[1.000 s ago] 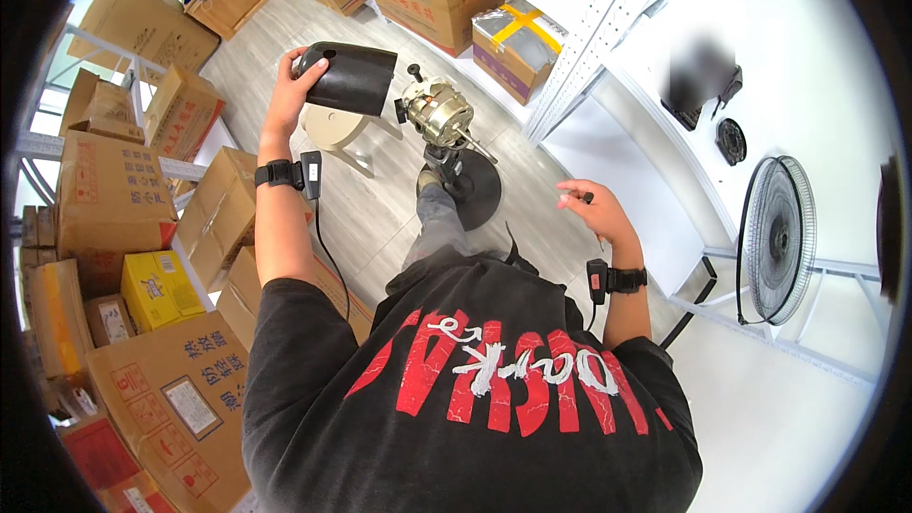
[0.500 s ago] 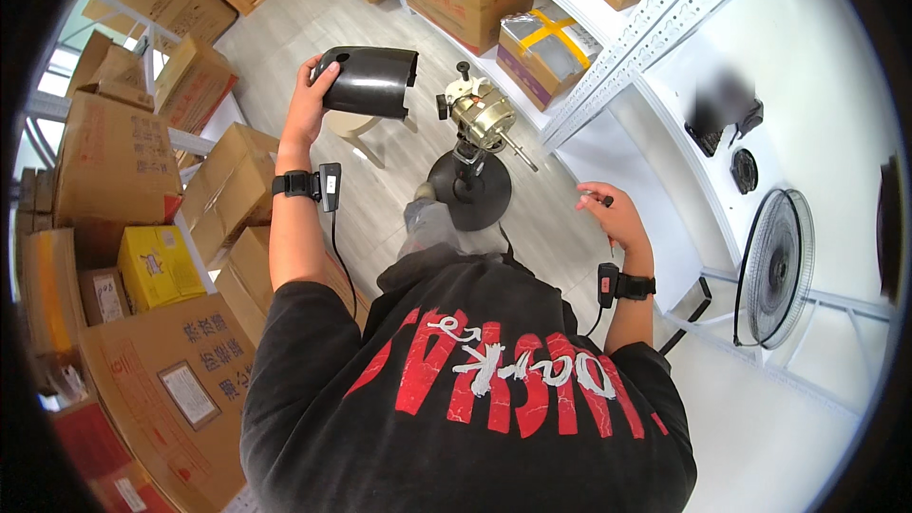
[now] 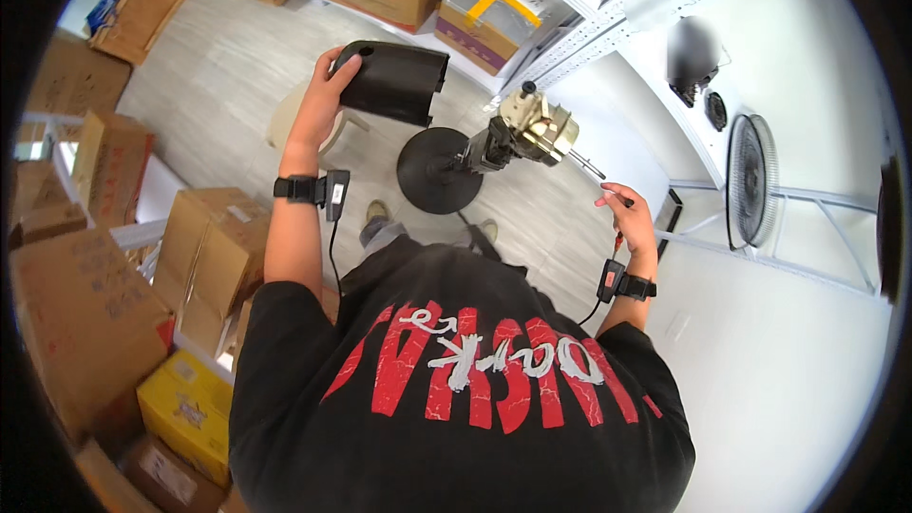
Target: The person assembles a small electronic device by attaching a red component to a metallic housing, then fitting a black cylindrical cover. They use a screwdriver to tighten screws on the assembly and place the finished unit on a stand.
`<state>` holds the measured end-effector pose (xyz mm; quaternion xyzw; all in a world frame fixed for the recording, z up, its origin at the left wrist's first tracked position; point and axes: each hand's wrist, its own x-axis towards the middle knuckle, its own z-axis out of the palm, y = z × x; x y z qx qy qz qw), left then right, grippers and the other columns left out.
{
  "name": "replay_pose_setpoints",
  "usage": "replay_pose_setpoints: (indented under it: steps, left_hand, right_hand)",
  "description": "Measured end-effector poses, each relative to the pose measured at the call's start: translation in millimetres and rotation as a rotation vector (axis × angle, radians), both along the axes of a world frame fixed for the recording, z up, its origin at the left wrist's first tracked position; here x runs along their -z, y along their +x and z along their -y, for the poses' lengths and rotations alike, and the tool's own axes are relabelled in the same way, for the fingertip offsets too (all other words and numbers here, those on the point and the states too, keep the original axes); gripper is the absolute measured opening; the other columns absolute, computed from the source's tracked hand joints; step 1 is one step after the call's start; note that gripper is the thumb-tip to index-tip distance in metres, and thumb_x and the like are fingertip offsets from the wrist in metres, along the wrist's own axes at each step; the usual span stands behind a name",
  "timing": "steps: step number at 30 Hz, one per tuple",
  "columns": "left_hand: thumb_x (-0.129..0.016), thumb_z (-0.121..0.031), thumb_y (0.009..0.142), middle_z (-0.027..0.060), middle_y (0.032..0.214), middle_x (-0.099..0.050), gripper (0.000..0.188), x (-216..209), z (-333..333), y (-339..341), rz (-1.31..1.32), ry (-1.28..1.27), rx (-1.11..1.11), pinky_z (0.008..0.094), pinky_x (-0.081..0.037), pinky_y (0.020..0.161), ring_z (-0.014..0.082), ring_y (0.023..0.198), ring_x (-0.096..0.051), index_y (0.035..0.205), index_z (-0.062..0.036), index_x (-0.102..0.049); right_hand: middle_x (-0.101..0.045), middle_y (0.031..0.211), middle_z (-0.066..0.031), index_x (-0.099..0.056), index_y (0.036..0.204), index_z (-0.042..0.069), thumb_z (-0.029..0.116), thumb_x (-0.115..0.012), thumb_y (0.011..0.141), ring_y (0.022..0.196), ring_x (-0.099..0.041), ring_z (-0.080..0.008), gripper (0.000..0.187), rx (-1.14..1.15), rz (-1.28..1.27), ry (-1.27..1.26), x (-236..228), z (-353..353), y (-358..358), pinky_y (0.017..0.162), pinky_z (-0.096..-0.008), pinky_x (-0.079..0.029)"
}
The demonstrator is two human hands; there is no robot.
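Observation:
My left hand [image 3: 334, 85] grips a black curved plastic motor cover [image 3: 394, 83] by its left end, with the thumb on top. Just right of the cover stands a fan without blades, its bare metal motor [image 3: 540, 128] and long shaft showing above a round black base [image 3: 439, 171]. The motor's shaft points toward my right hand [image 3: 627, 214], which stays a little apart from it. Loosely curled fingers there hold a slim black-and-red tool [image 3: 619, 241], which looks like a screwdriver; the hand covers most of it.
A round wire fan guard [image 3: 750, 180] leans at the right by white shelving. Small black parts [image 3: 715, 110] lie on the shelf behind it. A beige stool [image 3: 347, 128] stands under the cover. Cardboard boxes [image 3: 85, 313] and a yellow box [image 3: 190, 408] crowd the left.
My view has turned, so the boxes and shelves have shifted. The fan's motor now appears farther right, with its shaft closer to my right hand. Both hands keep their holds.

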<state>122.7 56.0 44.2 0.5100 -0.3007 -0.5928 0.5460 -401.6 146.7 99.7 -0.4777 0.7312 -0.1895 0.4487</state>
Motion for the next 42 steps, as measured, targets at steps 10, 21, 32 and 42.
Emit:
replay_pose_setpoints:
  steps: [10,21,32,42]
  left_hand:
    - [-0.07,-0.044,0.091,0.0064,0.125,-0.054,0.064,29.1,24.9,54.2,-0.123,0.098,0.115,0.0361,-0.047,0.091,0.0165,0.111,-0.056,0.138,-0.0094,-0.045]
    - [-0.071,-0.049,0.088,0.0071,0.124,-0.056,0.069,32.7,46.5,44.2,-0.133,0.098,0.263,0.0389,-0.048,0.091,0.0168,0.111,-0.057,0.137,-0.0093,-0.044]
    - [-0.073,-0.046,0.088,0.0109,0.123,-0.055,0.072,-26.7,71.6,-33.3,-0.121,-0.028,0.342,0.0326,-0.048,0.088,0.0175,0.107,-0.058,0.138,-0.0058,-0.04]
    - [-0.073,-0.047,0.087,0.0073,0.124,-0.056,0.067,-11.9,101.4,-90.1,-0.209,-0.055,0.461,0.0327,-0.043,0.096,0.0168,0.115,-0.053,0.134,-0.0053,-0.05]
  right_hand:
    - [-0.069,0.078,0.0013,-0.07,0.113,0.005,0.022,-0.065,0.095,0.05,-0.037,-0.0023,0.025,0.282,-0.225,-0.105,-57.0,-51.2,74.9,0.046,-0.0207,-0.03]
    - [-0.068,0.083,-0.0004,-0.07,0.113,0.007,0.018,-0.065,0.095,0.048,-0.038,-0.0021,0.022,0.319,-0.241,-0.271,-96.5,-45.7,140.6,0.039,-0.0213,-0.032]
    - [-0.066,0.092,0.0036,-0.072,0.112,0.007,0.013,-0.071,0.089,0.064,-0.042,-0.0041,0.024,0.21,-0.253,-0.342,-112.9,-12.3,185.0,0.061,-0.0197,-0.039]
    - [-0.069,0.089,-0.0001,-0.067,0.125,0.011,0.016,-0.073,0.088,0.064,-0.047,-0.0054,0.038,0.225,-0.295,-0.405,-68.9,-12.8,169.2,0.059,-0.0243,-0.042]
